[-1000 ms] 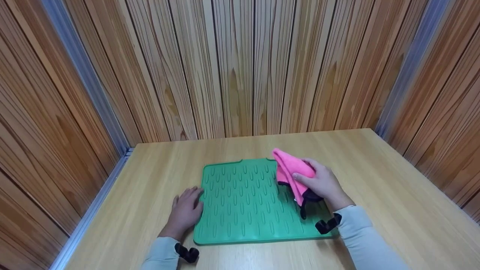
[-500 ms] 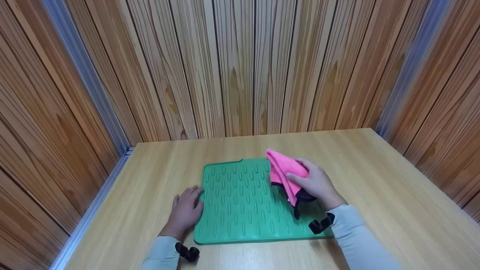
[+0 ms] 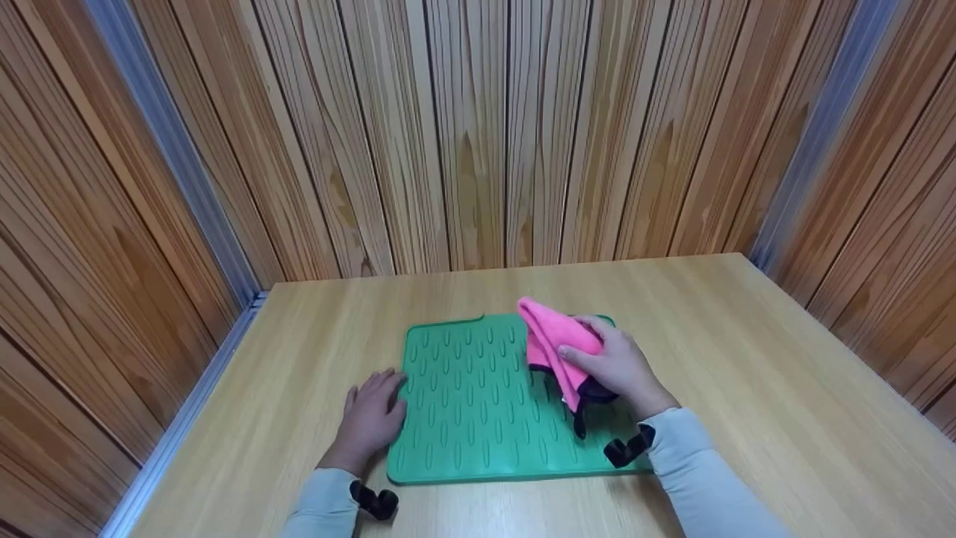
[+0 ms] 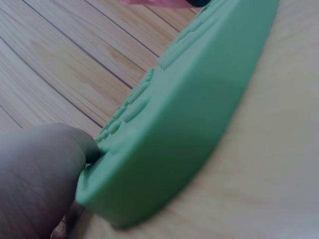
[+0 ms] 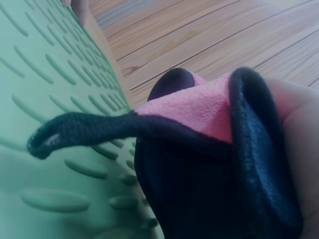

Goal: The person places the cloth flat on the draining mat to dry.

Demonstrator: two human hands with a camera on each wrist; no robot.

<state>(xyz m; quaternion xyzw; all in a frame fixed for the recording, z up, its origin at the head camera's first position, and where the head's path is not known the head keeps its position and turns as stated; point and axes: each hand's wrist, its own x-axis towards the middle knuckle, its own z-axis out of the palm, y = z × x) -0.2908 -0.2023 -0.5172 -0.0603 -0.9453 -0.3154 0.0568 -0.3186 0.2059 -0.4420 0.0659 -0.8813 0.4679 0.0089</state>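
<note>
A green mat point(image 3: 478, 418) with rows of raised oval ridges lies on the table. My left hand point(image 3: 370, 418) rests at its left edge, fingers loosely extended with the fingertips and thumb against the rim. In the left wrist view that hand point(image 4: 42, 172) touches the corner of the mat point(image 4: 174, 134). My right hand point(image 3: 624, 366) grips a folded pink cloth point(image 3: 556, 336) with dark edging, close over the right half of the mat. The right wrist view shows the dark underside of the cloth point(image 5: 199, 184) and a dark hanging loop point(image 5: 84, 134) in front of the ridges.
The light wooden table point(image 3: 762, 373) extends around the mat on all sides. Wood-panelled walls point(image 3: 478, 134) stand behind it and at both sides, with metal strips point(image 3: 172, 142) at the corners. Black wrist straps sit on both sleeves.
My right hand has slid left with the pink cloth, uncovering part of the far right corner of the mat. The left hand stays in place at the left edge.
</note>
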